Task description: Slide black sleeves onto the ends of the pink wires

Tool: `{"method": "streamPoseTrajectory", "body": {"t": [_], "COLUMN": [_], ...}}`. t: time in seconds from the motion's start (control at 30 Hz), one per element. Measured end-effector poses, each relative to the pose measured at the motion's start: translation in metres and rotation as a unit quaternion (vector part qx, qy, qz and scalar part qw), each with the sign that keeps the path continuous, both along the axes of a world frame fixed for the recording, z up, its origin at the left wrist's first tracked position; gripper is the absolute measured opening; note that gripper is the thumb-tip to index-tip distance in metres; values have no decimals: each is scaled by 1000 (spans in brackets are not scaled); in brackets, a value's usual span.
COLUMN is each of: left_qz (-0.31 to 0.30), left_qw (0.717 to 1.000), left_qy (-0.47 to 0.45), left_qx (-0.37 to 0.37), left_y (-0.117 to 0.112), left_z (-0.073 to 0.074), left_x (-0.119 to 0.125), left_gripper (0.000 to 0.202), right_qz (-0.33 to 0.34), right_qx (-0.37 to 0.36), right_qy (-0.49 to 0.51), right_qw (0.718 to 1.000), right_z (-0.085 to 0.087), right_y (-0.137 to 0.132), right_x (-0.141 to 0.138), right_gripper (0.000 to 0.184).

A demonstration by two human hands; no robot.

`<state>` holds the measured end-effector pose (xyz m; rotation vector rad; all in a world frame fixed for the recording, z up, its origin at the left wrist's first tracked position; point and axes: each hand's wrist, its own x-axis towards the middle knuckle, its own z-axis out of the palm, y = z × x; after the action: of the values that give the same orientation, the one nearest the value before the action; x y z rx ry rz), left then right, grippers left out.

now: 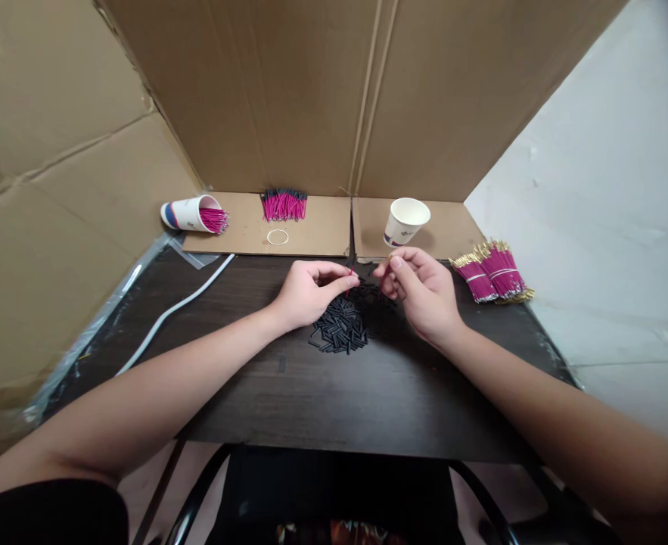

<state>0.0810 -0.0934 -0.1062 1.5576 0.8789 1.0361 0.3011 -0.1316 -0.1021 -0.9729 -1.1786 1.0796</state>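
- The dark tabletop (322,401) fills the lower middle of the frame, with both forearms reaching in from the bottom corners.
- A heap of short black tubes (339,327) lies at centre frame, just below and between the two hands.
- The left hand (308,291) is closed, pinching a thin pink wire (349,282) between thumb and forefinger above the heap.
- The right hand (421,291) is curled shut around a second wire (384,277), also pink, just right of the first; the two hands are near each other but not touching.
- A white cable (169,310) runs across the left of the tabletop.
- At right, banded bundles (492,272) of pink wires with gold tips lie on the tabletop edge.
- Further back, on a cardboard sheet (316,227), an upright cup (405,221) stands right of centre; only its white inside shows.
- A white ring (278,237) lies left of centre.
- At upper left a tipped cup (189,213) lies on its side, pink wires filling its mouth.
- A loose bunch (284,204) of pink wires lies against the cardboard wall (288,91).
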Motion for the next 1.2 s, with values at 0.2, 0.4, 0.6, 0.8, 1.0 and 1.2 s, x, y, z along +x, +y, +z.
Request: {"method": "streamPoseTrajectory", "body": {"t": [0.2,0.4,0.6,0.8,1.0,1.2], "left_qz": [-12,14,-3,-1,28,49], "left_qw": [1000,1000,1000,1000,1000,997], "left_qy": [11,-7,-10,-11,-7,28], "left_qx": [0,1,-16,-17,9,45], "left_y": [-11,-12,-12,-12,-11,-13], "left_z": [0,-2,-2,-2,-2,-2], "left_x": [4,6,6,6,7,7], "left_gripper": [22,19,24,24,21,18], "right_qz": [48,61,75,88,50,38], "right_qx": [-51,-83,-92,-63,-67,-46], "right_qy": [72,113,120,98,23,-45], "right_qw": [995,988,986,989,996,997], "right_z": [-5,-7,-4,1,-1,-2], "right_y": [6,8,7,2,-4,-7], "right_x": [3,5,5,-1,-7,-8], "right_gripper": [38,35,34,33,35,34]}}
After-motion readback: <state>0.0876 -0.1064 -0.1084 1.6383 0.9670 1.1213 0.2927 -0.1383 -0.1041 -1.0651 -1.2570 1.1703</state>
